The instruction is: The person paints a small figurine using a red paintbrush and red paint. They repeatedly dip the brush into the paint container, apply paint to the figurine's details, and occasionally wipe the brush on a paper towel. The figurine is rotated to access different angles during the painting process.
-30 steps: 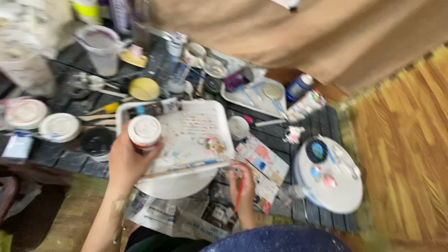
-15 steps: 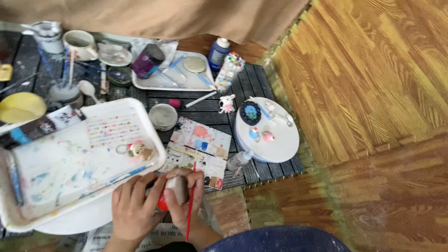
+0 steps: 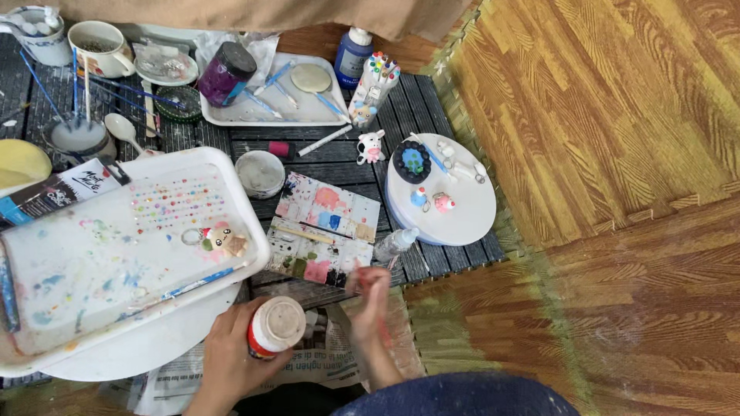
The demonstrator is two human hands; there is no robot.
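Note:
My left hand (image 3: 231,358) grips a small paint jar (image 3: 274,327) with a red body and a cream lid, held over newspaper (image 3: 324,358) at the near edge of the low dark table. Just right of it, my right hand (image 3: 371,296) is blurred and pinches a thin red-handled brush. A paint-stained white tray (image 3: 116,254) with a small charm figure (image 3: 223,240) and rows of coloured dots lies left of the hands. Beyond my right hand lies a stained paint palette (image 3: 324,227).
A round white stand (image 3: 455,208) with small painted figures sits at the right. A far tray (image 3: 262,100) holds a purple jar (image 3: 225,73) and brushes. Cups, a water pot (image 3: 77,137), a yellow bowl (image 3: 19,162) and a blue bottle (image 3: 353,52) crowd the back. Wood floor lies right.
The view has swung right. The two hands, joined at the jar half a second ago, have parted: the left keeps the jar, the right has moved right with the brush.

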